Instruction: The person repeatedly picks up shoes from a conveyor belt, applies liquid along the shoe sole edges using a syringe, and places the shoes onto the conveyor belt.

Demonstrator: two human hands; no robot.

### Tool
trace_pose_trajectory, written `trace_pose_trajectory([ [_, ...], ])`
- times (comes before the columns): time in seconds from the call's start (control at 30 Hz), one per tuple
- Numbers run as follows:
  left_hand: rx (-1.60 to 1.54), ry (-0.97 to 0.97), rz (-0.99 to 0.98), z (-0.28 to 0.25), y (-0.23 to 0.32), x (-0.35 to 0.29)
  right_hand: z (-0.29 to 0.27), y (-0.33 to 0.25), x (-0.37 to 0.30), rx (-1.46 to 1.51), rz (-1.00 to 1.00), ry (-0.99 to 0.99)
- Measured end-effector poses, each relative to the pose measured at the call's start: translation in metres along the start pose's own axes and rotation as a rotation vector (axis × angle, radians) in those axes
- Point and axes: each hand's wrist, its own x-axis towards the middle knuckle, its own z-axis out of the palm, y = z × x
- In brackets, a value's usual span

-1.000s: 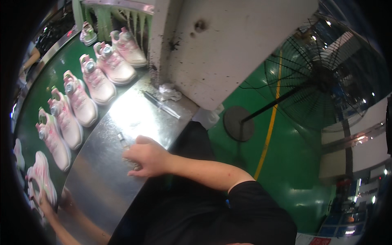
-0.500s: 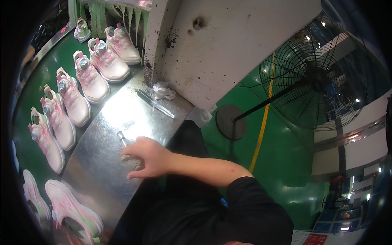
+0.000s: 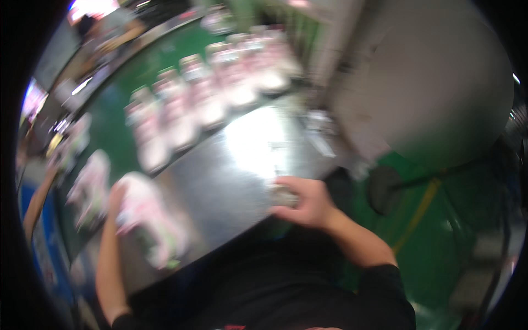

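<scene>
The left hand (image 3: 116, 197) is touching a pink-and-white shoe (image 3: 144, 201) at the left of the metal surface (image 3: 212, 201); blur is hiding how far it is opening. The right hand (image 3: 306, 201) is holding a small greyish object (image 3: 284, 196) in curled fingers.

At least ten pink-and-white shoes (image 3: 212, 113), one bench (image 3: 214, 187), the wearer's two hands (image 3: 309, 203), two co-workers (image 3: 107, 37).
Six shoes line the bench's far edge, two lie by its left end, one sits beyond the row, one at far left; blur hides the count of small items (image 3: 320, 124) near the bench's right corner.
</scene>
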Motion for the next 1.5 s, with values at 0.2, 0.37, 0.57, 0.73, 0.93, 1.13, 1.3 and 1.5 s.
trace_pose_trajectory([
  [0.2, -0.613, -0.197, 0.117, 0.079, 0.103, -0.080, -0.001, -0.008, -0.014, 0.236, 0.104, -0.015],
  [0.37, -0.863, -0.265, 0.395, 0.107, 0.115, -0.108, 0.010, -0.031, 0.009, 0.364, 0.023, -0.074],
  [0.57, -0.975, -0.288, 0.360, 0.119, 0.087, -0.110, 0.017, -0.068, 0.037, 1.050, 0.093, -0.216],
  [0.73, -0.965, -0.330, 0.417, 0.112, 0.084, -0.118, 0.028, -0.104, 0.061, 1.373, 0.015, -0.390],
  [0.93, -0.945, -0.400, 0.546, 0.112, 0.091, -0.124, 0.042, -0.131, 0.073, 1.173, -0.108, -0.438],
  [1.13, -0.935, -0.423, 0.576, 0.111, 0.095, -0.132, 0.046, -0.135, 0.073, 1.140, -0.122, -0.456],
  [1.3, -0.883, -0.459, 0.611, 0.109, 0.097, -0.134, 0.045, -0.138, 0.073, 1.135, -0.050, -0.488],
  [1.5, -0.872, -0.455, 0.572, 0.105, 0.099, -0.137, 0.045, -0.141, 0.075, 1.083, -0.069, -0.506],
])
